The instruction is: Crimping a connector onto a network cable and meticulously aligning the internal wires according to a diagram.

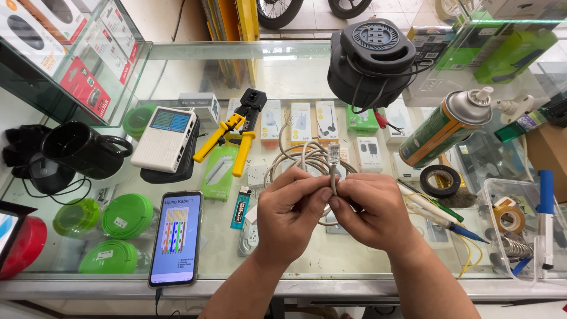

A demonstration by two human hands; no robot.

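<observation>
Both hands meet over the glass counter [295, 71]. My left hand [289, 212] and my right hand [369, 210] pinch the end of a grey network cable [301, 159], whose clear plug [333, 152] sticks upright above my fingertips. The rest of the cable lies coiled just behind my hands. A yellow-and-black crimping tool [233, 139] rests to the left of the coil. Near my left forearm lies a phone [176, 236] whose screen shows a coloured wiring diagram.
A white cable tester [165, 137] and a black mug [82, 149] sit at the left. A black cable reel [372, 59] stands at the back, a spray can [446, 127] to its right. Black tape [440, 180], pens and a clear box [520, 230] fill the right side. A blue lighter [240, 207] lies near the phone.
</observation>
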